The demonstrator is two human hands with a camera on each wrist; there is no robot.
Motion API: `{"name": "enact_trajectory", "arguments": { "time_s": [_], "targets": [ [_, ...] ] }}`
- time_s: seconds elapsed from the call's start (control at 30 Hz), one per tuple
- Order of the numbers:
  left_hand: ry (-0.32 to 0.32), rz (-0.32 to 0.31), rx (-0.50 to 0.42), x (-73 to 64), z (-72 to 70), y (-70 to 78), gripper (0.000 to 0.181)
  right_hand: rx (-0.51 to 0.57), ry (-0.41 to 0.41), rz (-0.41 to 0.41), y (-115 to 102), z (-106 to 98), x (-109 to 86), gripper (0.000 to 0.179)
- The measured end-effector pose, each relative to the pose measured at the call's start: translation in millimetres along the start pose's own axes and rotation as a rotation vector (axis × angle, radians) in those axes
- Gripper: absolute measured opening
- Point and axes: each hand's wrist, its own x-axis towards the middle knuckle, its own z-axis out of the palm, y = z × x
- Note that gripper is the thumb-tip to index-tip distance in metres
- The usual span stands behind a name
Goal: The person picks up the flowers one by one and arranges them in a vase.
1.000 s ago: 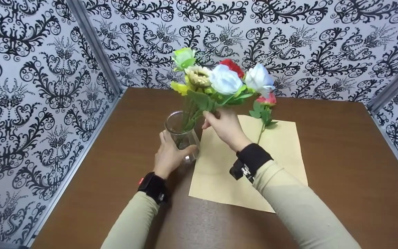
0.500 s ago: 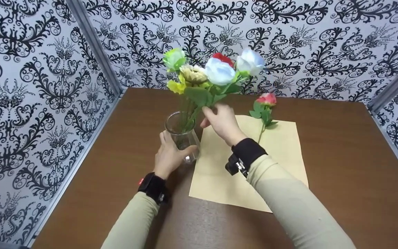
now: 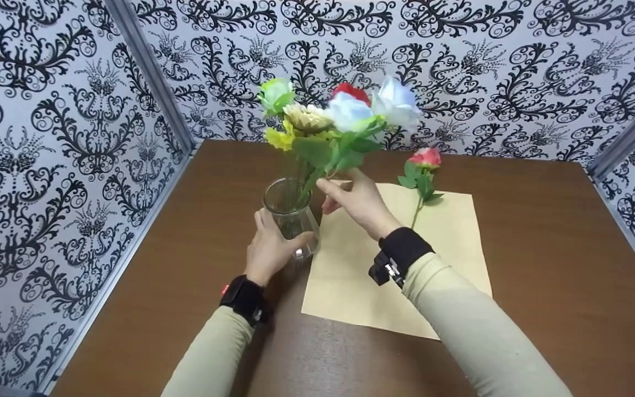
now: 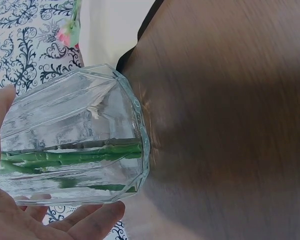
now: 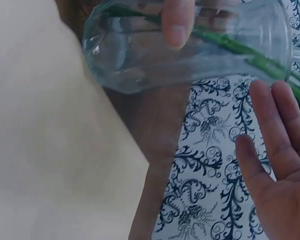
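Observation:
In the head view my left hand [image 3: 274,245] grips the clear glass vase [image 3: 302,223] low on its side. The left wrist view shows green stems [image 4: 65,157] inside the faceted vase [image 4: 85,107]. My right hand [image 3: 359,201] is just right of the vase mouth, thumb and forefinger pinching an artificial flower's stem below the leaves [image 3: 345,153]. Above are white-blue blooms [image 3: 394,102], a red one [image 3: 350,91], a cream one [image 3: 307,117], a yellow one [image 3: 280,138] and a pale green one [image 3: 276,95]. In the right wrist view, the pinch lies outside the picture.
A beige paper sheet [image 3: 383,292] lies on the brown table [image 3: 543,264], right of the vase. One pink-red flower [image 3: 425,159] lies across its far edge. Patterned panels [image 3: 461,66] stand at the back and sides.
My right hand first shifted left and up with the blooms, then came slightly down. The white-blue blooms have moved left and tilted. My left hand has stayed on the vase.

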Motion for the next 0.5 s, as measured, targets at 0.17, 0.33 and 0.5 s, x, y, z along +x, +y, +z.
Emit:
{"name": "enact_trajectory", "arguments": {
  "time_s": [0.17,0.33,0.5],
  "targets": [
    [0.005,0.002,0.007,0.7,0.1,-0.8,0.111,-0.043,-0.042,0.010,10.2,-17.5,-5.9,0.054],
    [0.010,0.002,0.019,0.8,0.1,0.2,0.113,-0.212,-0.079,0.043,21.7,-41.9,-12.6,0.053],
    [0.012,0.004,0.026,-0.1,0.1,-0.6,0.114,-0.396,-0.061,-0.005,40.6,-67.5,-17.8,0.042]
  ]
}}
